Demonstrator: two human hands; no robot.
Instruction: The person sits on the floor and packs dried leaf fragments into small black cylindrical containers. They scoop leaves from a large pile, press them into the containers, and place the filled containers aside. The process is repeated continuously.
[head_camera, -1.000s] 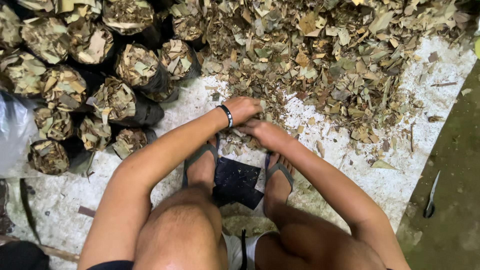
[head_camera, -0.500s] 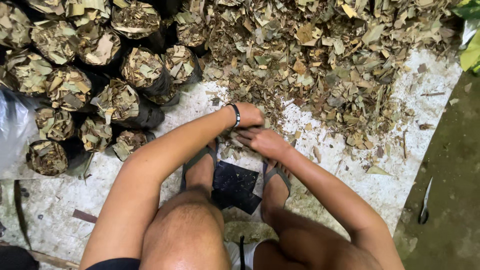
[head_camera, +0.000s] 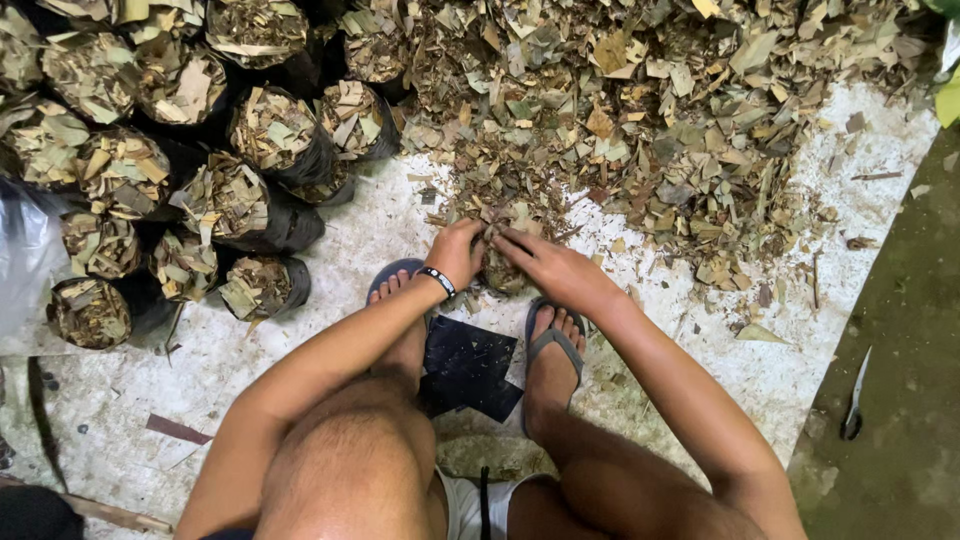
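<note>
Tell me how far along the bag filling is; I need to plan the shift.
Done: about a dozen black plastic bags stand packed with dry chopped leaves at left. In hand: left hand and right hand press leaves into one small bag. Left: a large loose leaf pile and flat empty black bags underfoot.

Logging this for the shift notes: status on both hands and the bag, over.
Left hand and right hand both on small black bag, packed with dry leaves. Leaf pile just ahead. Filled bags stacked left. Nothing blocking.
</note>
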